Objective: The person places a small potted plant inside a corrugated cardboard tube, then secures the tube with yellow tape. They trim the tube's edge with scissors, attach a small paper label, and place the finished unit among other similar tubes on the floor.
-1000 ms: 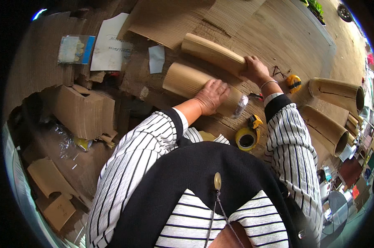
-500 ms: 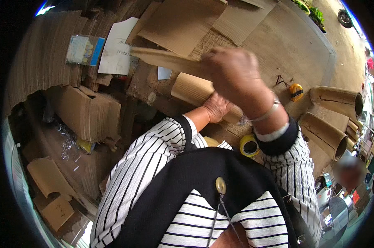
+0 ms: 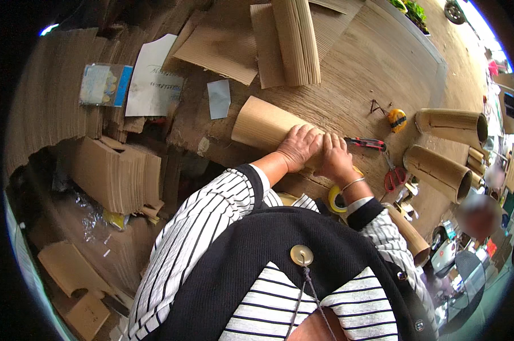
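A rolled sheet of brown corrugated cardboard [image 3: 265,122] lies across the wooden table in front of me. My left hand [image 3: 299,148] is wrapped over its near right part, fingers pointing away from me. Close beside it, my right hand [image 3: 336,160] also closes over the roll's right end, which the two hands mostly hide. Just past the right fingers rests a red and black utility knife [image 3: 366,143]. Red-handled scissors [image 3: 394,178] lie further right. A roll of yellow tape [image 3: 336,199] sits partly under my right wrist.
Finished-looking cardboard tubes [image 3: 453,126] lie at the right, near a yellow tape measure [image 3: 397,120]. A folded cardboard piece [image 3: 296,45] lies at the far side. Stacked cardboard [image 3: 117,176] and a white paper sheet [image 3: 150,85] are left. A person's blurred head [image 3: 479,219] shows at right.
My right hand was raised with a strip of cardboard, blurred by motion. It has let go and come down onto the roll beside my left hand. Folded cardboard now lies at the far side.
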`<action>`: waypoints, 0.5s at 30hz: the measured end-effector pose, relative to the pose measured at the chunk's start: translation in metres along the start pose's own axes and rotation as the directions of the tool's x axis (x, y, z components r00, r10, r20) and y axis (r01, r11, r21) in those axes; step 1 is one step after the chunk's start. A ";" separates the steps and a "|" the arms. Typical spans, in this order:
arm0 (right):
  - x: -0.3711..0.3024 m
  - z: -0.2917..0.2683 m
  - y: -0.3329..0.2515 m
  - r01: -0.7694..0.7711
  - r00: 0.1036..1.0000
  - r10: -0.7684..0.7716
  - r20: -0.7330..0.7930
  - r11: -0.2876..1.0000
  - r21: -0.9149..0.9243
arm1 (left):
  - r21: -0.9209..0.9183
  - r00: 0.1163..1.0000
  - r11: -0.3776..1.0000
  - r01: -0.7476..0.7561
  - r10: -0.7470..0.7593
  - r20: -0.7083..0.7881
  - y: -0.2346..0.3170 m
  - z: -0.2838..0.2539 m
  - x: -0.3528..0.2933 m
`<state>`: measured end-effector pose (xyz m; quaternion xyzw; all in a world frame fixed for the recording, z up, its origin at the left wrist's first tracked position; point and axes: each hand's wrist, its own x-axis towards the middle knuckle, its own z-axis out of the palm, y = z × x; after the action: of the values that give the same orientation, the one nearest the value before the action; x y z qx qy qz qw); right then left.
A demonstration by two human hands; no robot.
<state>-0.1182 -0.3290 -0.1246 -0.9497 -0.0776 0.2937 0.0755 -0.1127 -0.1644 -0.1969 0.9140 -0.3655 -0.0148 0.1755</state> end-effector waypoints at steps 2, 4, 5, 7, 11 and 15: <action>0.002 0.011 0.000 0.041 0.996 -0.040 -0.076 0.999 0.017 | 0.057 0.995 0.998 -0.010 0.004 0.097 0.002 -0.009 0.003; 0.010 0.001 0.002 0.053 0.999 -0.052 -0.016 0.995 0.079 | 0.017 0.974 1.000 -0.005 0.001 0.226 -0.001 -0.023 0.009; 0.010 -0.013 -0.003 -0.016 0.999 0.012 0.043 0.995 0.099 | -0.054 0.953 0.998 0.015 0.002 0.303 -0.006 -0.034 0.016; 0.017 -0.002 0.005 0.009 1.000 -0.011 0.019 0.995 0.099 | -0.110 0.889 0.991 0.080 -0.021 0.458 -0.020 -0.035 0.030; 0.006 0.009 0.000 -0.008 1.000 0.009 -0.018 0.998 0.057 | -0.180 0.766 0.963 0.199 -0.038 0.642 -0.044 -0.029 0.067; -0.006 0.018 -0.009 -0.043 0.992 0.054 -0.117 0.994 0.097 | -0.164 0.768 0.954 0.251 -0.093 0.633 -0.047 0.001 0.082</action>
<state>-0.1342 -0.3192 -0.1347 -0.9626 -0.0358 0.2413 0.1178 -0.0218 -0.1880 -0.2053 0.8601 -0.3123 -0.3734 0.1524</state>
